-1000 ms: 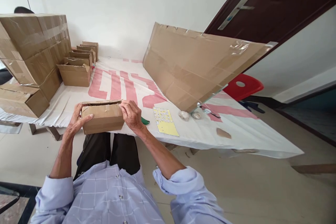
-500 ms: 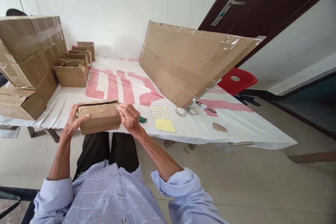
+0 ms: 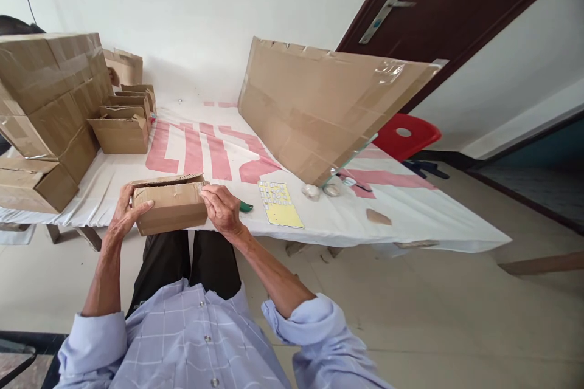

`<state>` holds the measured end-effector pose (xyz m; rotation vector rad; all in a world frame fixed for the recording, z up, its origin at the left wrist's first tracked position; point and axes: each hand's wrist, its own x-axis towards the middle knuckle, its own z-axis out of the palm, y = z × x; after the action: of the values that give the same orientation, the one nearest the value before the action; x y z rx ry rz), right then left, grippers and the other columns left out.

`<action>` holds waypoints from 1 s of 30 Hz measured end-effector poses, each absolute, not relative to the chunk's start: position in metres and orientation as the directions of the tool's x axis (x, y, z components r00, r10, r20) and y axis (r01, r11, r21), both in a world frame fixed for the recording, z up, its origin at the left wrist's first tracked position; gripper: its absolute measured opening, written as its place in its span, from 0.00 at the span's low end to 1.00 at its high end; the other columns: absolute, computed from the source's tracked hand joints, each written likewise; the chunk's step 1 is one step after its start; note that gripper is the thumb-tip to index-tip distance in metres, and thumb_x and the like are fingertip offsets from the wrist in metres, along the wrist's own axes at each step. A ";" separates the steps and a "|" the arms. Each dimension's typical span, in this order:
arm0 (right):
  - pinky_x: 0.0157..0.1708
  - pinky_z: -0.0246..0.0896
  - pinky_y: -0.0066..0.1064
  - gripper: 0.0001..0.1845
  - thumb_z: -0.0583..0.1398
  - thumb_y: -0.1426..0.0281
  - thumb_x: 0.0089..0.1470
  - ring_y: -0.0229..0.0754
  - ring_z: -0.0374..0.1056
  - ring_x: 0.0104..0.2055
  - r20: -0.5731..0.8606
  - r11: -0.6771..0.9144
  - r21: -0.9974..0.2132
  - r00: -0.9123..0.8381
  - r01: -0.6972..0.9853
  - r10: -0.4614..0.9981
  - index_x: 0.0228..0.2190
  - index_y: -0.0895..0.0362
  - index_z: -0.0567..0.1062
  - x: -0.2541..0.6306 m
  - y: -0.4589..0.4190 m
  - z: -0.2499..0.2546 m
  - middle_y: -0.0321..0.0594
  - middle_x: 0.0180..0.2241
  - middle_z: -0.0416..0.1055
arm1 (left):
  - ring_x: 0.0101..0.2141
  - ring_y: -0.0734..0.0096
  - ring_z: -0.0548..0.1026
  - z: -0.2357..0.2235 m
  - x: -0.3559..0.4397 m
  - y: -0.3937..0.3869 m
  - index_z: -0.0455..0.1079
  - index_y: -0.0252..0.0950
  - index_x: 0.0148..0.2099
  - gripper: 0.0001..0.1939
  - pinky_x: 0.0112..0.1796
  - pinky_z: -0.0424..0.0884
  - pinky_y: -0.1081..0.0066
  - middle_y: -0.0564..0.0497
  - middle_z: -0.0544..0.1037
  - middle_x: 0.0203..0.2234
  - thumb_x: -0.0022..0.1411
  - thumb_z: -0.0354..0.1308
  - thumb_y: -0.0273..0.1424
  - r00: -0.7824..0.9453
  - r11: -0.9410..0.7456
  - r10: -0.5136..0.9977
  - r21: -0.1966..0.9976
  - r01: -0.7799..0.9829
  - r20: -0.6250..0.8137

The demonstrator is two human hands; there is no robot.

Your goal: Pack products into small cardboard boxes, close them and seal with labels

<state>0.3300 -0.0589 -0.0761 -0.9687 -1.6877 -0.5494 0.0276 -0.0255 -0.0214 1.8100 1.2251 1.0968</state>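
I hold a small brown cardboard box at the table's near edge, over my lap. My left hand grips its left end, thumb across the front. My right hand clasps its right end, fingers curled over the top corner by the flap. The box's lid flap lies nearly flat on top. A green-handled tool lies just right of my right hand. A yellow sheet with rows of small round pieces lies beyond it.
The table carries a white cloth with red lettering. Large taped cartons are stacked at the left, with several small open boxes beside them. A big flat cardboard panel leans at the right. A red stool and dark door stand behind.
Both hands keep hold of the small box; my right fingers shifted slightly along its top right corner. The view drifted right, and another small box appeared at the far left back.
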 end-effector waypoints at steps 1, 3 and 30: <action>0.49 0.80 0.38 0.14 0.58 0.73 0.77 0.47 0.82 0.46 0.939 0.576 -0.110 -0.106 0.810 0.328 0.42 0.55 0.85 0.330 -0.059 -0.078 0.48 0.42 0.85 | 0.66 0.41 0.71 -0.021 0.028 -0.025 0.76 0.44 0.60 0.29 0.69 0.67 0.47 0.44 0.74 0.62 0.61 0.68 0.50 0.205 -0.336 0.939 0.870 0.361 0.277; 0.49 0.81 0.39 0.13 0.59 0.74 0.76 0.48 0.82 0.46 0.940 0.600 -0.125 -0.099 0.790 0.326 0.44 0.54 0.85 0.329 -0.061 -0.080 0.48 0.42 0.85 | 0.66 0.41 0.71 -0.022 0.028 -0.023 0.77 0.42 0.58 0.28 0.71 0.64 0.46 0.44 0.75 0.61 0.60 0.69 0.50 0.205 -0.347 0.935 0.870 0.352 0.290; 0.50 0.82 0.42 0.13 0.59 0.77 0.74 0.48 0.83 0.47 0.954 0.651 -0.168 -0.043 0.741 0.295 0.45 0.54 0.83 0.319 -0.081 -0.078 0.48 0.41 0.84 | 0.61 0.43 0.74 -0.028 0.034 -0.016 0.81 0.43 0.47 0.22 0.68 0.69 0.48 0.44 0.79 0.56 0.55 0.69 0.50 0.136 -0.387 0.922 0.847 0.365 0.363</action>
<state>0.3193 -0.0807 -0.0776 -0.8679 -1.6257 -0.4457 0.0342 -0.0157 -0.0284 1.8354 1.2344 1.2322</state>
